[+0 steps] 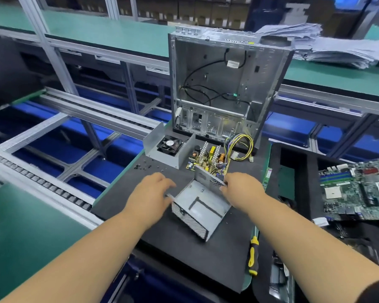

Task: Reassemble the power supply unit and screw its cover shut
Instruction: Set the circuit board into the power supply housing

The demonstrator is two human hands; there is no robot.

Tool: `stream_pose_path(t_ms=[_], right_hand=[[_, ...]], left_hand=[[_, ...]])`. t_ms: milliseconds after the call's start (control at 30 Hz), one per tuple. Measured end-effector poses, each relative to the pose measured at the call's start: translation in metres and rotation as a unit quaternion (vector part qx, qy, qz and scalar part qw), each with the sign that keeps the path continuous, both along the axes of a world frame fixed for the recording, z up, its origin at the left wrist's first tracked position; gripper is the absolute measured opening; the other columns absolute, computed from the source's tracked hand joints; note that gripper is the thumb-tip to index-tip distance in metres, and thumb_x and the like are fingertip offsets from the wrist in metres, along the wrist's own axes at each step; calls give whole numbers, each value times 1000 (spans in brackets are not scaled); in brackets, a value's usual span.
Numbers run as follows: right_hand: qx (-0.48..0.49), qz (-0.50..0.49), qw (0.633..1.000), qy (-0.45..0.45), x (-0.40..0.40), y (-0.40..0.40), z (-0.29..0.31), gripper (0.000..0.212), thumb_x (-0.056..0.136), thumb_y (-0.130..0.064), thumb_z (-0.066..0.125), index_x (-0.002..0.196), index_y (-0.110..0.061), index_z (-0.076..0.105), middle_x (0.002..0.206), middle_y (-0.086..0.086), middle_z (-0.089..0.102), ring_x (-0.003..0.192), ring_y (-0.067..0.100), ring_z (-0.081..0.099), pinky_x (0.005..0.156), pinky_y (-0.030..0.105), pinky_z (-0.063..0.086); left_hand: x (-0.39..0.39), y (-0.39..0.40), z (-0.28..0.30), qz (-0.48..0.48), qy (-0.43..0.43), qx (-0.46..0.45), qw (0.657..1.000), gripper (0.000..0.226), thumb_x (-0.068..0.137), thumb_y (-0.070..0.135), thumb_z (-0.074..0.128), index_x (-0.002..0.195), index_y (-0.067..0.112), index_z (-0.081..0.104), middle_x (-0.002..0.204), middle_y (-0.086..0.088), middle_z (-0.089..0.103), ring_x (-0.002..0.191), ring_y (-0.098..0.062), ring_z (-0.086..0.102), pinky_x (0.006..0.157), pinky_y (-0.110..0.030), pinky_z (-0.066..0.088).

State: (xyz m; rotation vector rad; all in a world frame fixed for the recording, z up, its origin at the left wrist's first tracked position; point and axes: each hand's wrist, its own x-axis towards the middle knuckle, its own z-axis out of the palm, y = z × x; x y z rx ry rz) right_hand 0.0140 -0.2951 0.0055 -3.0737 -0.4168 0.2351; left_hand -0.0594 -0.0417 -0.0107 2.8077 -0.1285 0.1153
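casing base (pixel 202 206) lying diagonal between both hands, left hand (pixel 150 191) gripping near-left corner, right hand (pixel 241 186) pinching far wall, circuit board (pixel 208 159) just beyond, nearer right.

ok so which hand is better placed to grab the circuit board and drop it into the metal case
Probably the right hand. It grips the far wall of the metal case, and the circuit board lies just beyond that wall. The left hand is at the case's left corner, farther from the board, and could steady the case.
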Motion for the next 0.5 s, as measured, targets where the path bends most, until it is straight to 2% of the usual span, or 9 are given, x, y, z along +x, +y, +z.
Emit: stream_pose_path(t_ms=[67,167,267,333,400,500], right_hand=[[-5,-28,1000,11,-6,-3,0,17,97,-30,47,90,-17,54,79,-1,53,76,24,51,57,30,37],[28,-64,997,45,-14,-5,2,13,92,-28,52,94,-19,61,84,-1,59,79,22,56,53,27,37],[80,-81,989,91,-22,-3,3,14,86,-29,58,98,-24,63,93,-2,65,85,20,60,61,29,47],[101,-84,985,110,-26,-1,3,16,85,-28,59,100,-25,64,92,-3,66,85,20,61,63,29,49],[113,-84,983,119,-28,3,3,18,83,-29,61,98,-21,67,88,0,69,83,21,64,66,31,52],[140,-90,976,141,-29,10,0,22,80,-35,63,88,-15,68,78,3,73,78,21,69,71,33,56]], left_hand=[[0,0,-2,92,6,-14,996,38,92,35,62,128,28,54,122,2,50,111,-22,50,77,-31,41],[5,-4,-6,176,121,-117,970,42,93,43,57,129,24,49,110,0,61,97,-21,60,76,-33,46],[8,-9,-9,176,177,-231,941,42,92,45,58,128,24,50,92,5,67,85,-14,64,70,-31,48],[10,-10,-8,162,167,-239,943,48,91,42,62,133,24,47,87,10,65,80,-3,58,61,-21,41],[14,-8,-6,149,164,-247,943,55,89,38,65,138,27,43,90,16,60,79,3,54,58,-17,37],[25,-3,-5,125,174,-290,933,61,87,25,69,141,30,40,96,21,53,87,0,58,70,-20,47]])
